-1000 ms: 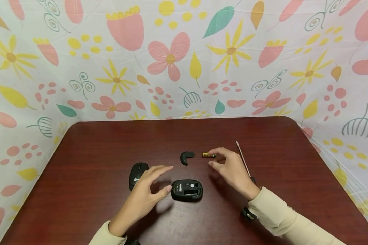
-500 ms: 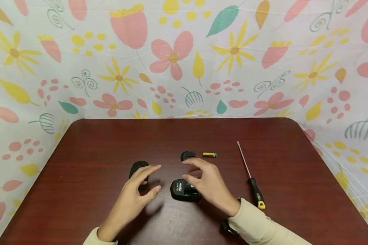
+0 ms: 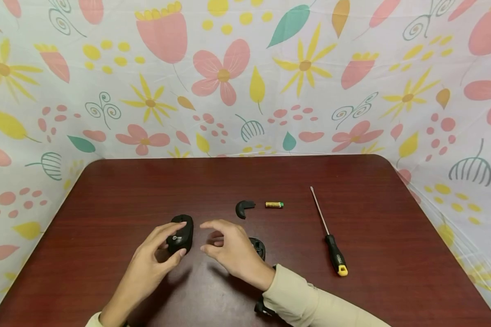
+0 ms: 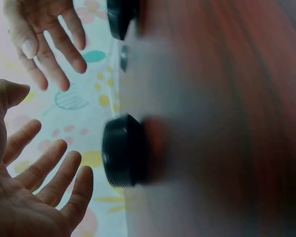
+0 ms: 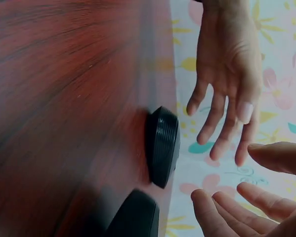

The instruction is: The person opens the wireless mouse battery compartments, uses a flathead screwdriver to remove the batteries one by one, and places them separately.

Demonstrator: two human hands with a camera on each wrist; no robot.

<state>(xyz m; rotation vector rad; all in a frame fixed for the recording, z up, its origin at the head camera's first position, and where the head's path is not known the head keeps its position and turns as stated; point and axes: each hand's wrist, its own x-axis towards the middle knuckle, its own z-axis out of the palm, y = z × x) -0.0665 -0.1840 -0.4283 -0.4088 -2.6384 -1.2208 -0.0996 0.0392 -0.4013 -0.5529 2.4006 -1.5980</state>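
Observation:
A black computer mouse (image 3: 182,237) lies right side up on the table. My left hand (image 3: 149,256) hovers at its left side, fingers spread and partly overlapping it in the head view; in the left wrist view the hand (image 4: 39,182) shows apart from the mouse (image 4: 120,153). To the right of that mouse, my right hand (image 3: 236,252) hovers with fingers loosely bent, holding nothing. It covers most of a second black mouse (image 3: 258,247), which lies underside up. Behind them are a curved black battery cover (image 3: 243,209) and a small gold-and-green battery (image 3: 274,205).
A flat-bladed screwdriver (image 3: 334,254) with a black and yellow handle lies on the right of the dark red-brown table (image 3: 147,181). A flower-patterned cloth (image 3: 229,113) hangs behind the table and along its sides.
My right hand has moved left from beside the battery, passing over the overturned mouse, and uncovered the battery and screwdriver. My left hand has shifted left, toward the upright mouse.

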